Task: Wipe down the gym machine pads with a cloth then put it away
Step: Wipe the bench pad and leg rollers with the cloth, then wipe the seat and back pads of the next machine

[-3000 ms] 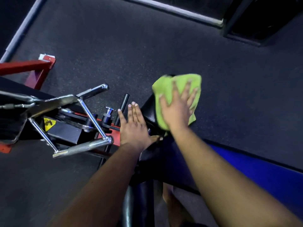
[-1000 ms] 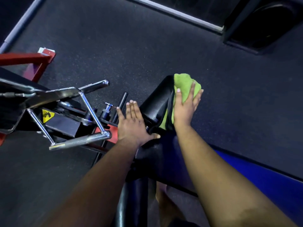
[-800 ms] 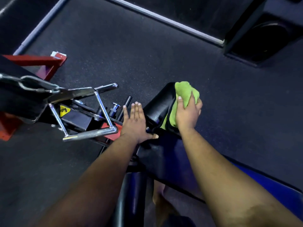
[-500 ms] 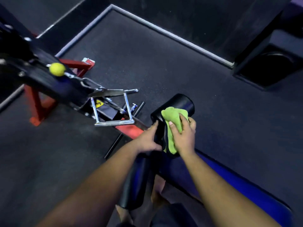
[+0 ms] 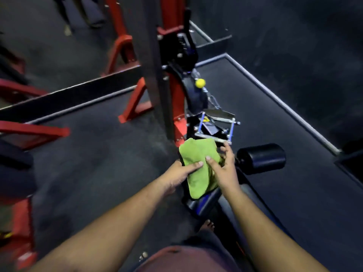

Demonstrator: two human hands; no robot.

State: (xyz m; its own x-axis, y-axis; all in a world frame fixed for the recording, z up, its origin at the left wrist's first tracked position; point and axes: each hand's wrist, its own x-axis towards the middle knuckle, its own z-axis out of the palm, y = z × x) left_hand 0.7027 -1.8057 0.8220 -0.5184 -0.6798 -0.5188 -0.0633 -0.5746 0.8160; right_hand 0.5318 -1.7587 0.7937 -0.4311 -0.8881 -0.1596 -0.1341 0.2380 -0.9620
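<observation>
Green microfibre cloth [image 5: 198,165] lies draped over the near roller pad [image 5: 198,205] of a gym machine, with both of a person's hands on it. The left hand [image 5: 177,176] has its fingers laid across the cloth's lower left part, thumb tucked at the edge, seemingly gripping it against the pad. The right hand [image 5: 224,166] presses its fingertips into the right side, fingers bent and spread. It is hard to tell whether they close round a fold.

A second roller pad [image 5: 262,158] juts bare to the right, just beside the right hand. A chrome handle [image 5: 216,126] hangs beyond the cloth, below a yellow ball [image 5: 200,82] on the red frame [image 5: 176,107].

The cloth looks light, limp and easily bunched, so it likely moulds to the pad's curve. A flat palm should spread it for wiping, and a pinch at any edge or fold should lift it. Nothing fragile here, though it may slide on smooth vinyl.
</observation>
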